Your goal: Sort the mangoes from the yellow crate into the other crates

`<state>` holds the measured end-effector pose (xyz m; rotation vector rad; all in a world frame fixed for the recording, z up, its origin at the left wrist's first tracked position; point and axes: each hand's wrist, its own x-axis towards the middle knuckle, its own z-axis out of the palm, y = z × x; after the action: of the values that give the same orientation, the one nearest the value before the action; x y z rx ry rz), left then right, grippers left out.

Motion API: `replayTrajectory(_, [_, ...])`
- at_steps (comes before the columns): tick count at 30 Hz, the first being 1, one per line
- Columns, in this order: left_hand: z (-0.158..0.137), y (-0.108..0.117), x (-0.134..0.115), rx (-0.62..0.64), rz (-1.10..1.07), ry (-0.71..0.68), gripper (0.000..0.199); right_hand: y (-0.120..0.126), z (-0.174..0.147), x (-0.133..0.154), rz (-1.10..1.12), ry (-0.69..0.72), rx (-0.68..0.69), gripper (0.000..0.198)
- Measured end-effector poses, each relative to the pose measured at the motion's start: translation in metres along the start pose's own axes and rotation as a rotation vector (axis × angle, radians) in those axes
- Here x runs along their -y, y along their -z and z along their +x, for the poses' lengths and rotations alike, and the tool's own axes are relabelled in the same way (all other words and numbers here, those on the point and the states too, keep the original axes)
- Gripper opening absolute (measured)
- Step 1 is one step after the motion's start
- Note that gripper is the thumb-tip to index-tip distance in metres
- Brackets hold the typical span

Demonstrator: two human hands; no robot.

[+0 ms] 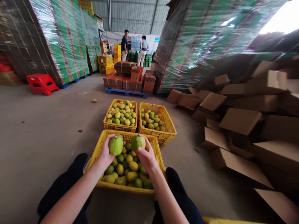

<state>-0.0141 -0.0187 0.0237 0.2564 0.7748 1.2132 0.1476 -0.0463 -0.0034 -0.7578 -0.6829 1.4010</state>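
- Above a yellow crate (pixel 126 188) of loose fruit (pixel 133 166), the person's left hand (pixel 107 154) curls around a green fruit (pixel 116 145).
- Just beside it, the right hand (pixel 148 157) clasps a paler fruit (pixel 137 143).
- Beyond, two more fruit crates (pixel 120 127).

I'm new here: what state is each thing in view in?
Left hand: gripping a green fruit
Right hand: gripping a second fruit
Near crate: partly filled
Far-left crate: filled near the rim
Far-right crate: partly filled
Loose fruit: on the floor
Red stool: upright
Cardboard boxes: jumbled
Tall stacks: wrapped
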Motion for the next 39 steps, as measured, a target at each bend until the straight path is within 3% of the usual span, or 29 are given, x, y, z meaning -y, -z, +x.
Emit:
replayTrajectory(2, [0.002, 0.001, 0.001, 0.009, 0.034, -0.087, 0.015, -0.001, -0.002, -0.003, -0.133, 0.096, 0.028, 0.072])
replayTrajectory(6, [0.003, 0.004, 0.004, 0.023, 0.097, -0.277, 0.019, -0.002, -0.005, -0.010, -0.486, 0.404, -0.015, 0.063])
replayTrajectory(8, [0.002, 0.004, 0.004, 0.036, 0.140, -0.361, 0.018, -0.004, -0.007, -0.011, -0.541, 0.442, -0.013, 0.060])
replayTrajectory(11, [0.001, 0.003, 0.002, 0.052, 0.125, -0.328, 0.016, -0.009, -0.011, -0.009, -0.443, 0.325, 0.027, 0.067])
replayTrajectory(14, [0.003, 0.002, -0.002, 0.048, -0.079, -0.068, 0.019, -0.015, -0.014, -0.005, -0.295, 0.182, 0.054, 0.074])
replayTrajectory(17, [0.009, 0.002, -0.004, 0.011, -0.252, 0.126, 0.022, -0.016, -0.012, -0.003, -0.164, 0.093, 0.009, 0.057])
replayTrajectory(20, [0.015, 0.004, -0.003, 0.005, -0.274, 0.153, 0.032, -0.013, -0.006, -0.004, 0.064, -0.059, -0.016, 0.033])
replayTrajectory(25, [0.013, 0.009, 0.002, 0.106, -0.215, 0.182, 0.040, -0.005, 0.001, -0.002, 0.445, -0.305, -0.018, 0.036])
replayTrajectory(28, [0.010, 0.010, 0.005, 0.104, -0.275, 0.206, 0.041, -0.003, 0.003, -0.002, 0.557, -0.288, -0.115, 0.031])
replayTrajectory(33, [0.015, 0.007, 0.010, -0.014, -0.513, 0.098, 0.044, 0.001, 0.008, -0.004, 0.560, -0.173, -0.253, 0.017])
replayTrajectory(39, [0.013, -0.002, 0.016, -0.015, -0.475, 0.114, 0.042, 0.002, 0.008, 0.000, 0.544, -0.138, -0.274, 0.011])
